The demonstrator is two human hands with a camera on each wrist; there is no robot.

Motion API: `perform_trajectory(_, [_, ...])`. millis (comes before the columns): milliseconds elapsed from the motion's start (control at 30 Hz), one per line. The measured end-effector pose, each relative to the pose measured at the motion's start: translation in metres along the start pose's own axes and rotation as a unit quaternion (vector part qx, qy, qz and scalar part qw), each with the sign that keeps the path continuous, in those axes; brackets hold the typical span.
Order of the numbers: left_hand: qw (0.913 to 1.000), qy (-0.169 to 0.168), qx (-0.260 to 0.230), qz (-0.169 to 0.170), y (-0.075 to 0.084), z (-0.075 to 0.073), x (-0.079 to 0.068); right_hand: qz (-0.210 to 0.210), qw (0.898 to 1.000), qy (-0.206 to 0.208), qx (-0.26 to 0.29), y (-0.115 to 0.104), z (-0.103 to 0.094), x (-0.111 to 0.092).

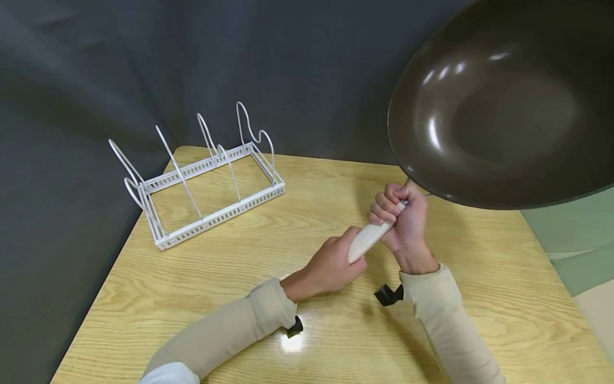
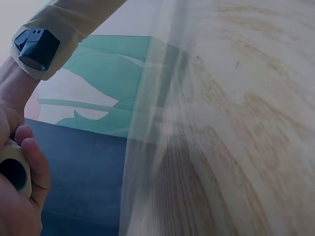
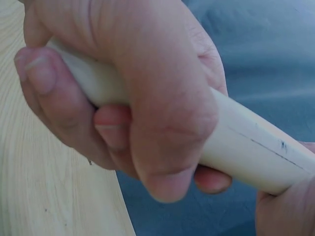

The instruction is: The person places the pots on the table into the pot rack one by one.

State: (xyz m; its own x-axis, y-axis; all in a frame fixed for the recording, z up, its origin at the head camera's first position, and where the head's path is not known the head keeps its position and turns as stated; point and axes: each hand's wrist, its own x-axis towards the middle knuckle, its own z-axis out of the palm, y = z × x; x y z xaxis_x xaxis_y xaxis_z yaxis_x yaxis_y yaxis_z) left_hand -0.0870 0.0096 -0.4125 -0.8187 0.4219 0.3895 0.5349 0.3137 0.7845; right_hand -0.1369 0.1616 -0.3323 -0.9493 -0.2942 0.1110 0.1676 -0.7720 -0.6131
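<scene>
A large dark brown wok point(image 1: 513, 117) with a pale wooden handle point(image 1: 369, 240) is held up over the right part of the table, its inside facing the head camera. My right hand point(image 1: 403, 218) grips the handle close to the pan, fingers and thumb wrapped round it. Lower down, my left hand point(image 1: 331, 264) grips the handle's end. In the left wrist view the hollow handle end point(image 2: 14, 169) shows between the left fingers. The right wrist view shows the right thumb point(image 3: 170, 147) across the pale handle point(image 3: 256, 147), with part of the left hand beyond.
A white wire rack point(image 1: 220, 208) with upright dividers stands at the table's back left. The wooden table point(image 1: 201, 298) meets a dark cloth point(image 1: 307, 74) behind it. Green and cream patterned fabric point(image 1: 571, 234) lies past the right edge.
</scene>
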Motion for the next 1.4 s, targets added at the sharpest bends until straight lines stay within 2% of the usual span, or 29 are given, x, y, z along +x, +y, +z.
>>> perform_trajectory(167, [0.9999, 0.013, 0.001, -0.003, 0.002, -0.004, -0.005, 0.001, 0.999, -0.018, -0.031, 0.004, 0.007, 0.003])
perform_trajectory(300, [0.9997, 0.022, -0.006, -0.005, 0.003, -0.006, -0.01, 0.009, 0.997, -0.017, -0.079, 0.007, 0.013, 0.004])
perform_trajectory(400, [0.9992, 0.033, -0.018, -0.01, 0.003, -0.007, -0.015, 0.021, 0.994, -0.016, -0.109, 0.01, 0.018, 0.005])
perform_trajectory(667, [0.9965, 0.069, -0.042, -0.019, 0.0, -0.009, -0.029, 0.062, 0.987, -0.026, -0.147, 0.019, 0.028, 0.007])
perform_trajectory(833, [0.9942, 0.094, -0.043, -0.027, -0.002, -0.01, -0.03, 0.078, 0.984, -0.035, -0.156, 0.023, 0.034, 0.014])
perform_trajectory(1200, [0.9863, 0.132, -0.068, -0.072, 0.001, -0.018, -0.041, 0.101, 0.979, -0.047, -0.171, 0.036, 0.045, 0.021])
perform_trajectory(1400, [0.983, 0.155, -0.064, -0.074, 0.001, -0.028, -0.049, 0.093, 0.979, -0.043, -0.174, 0.049, 0.058, 0.025])
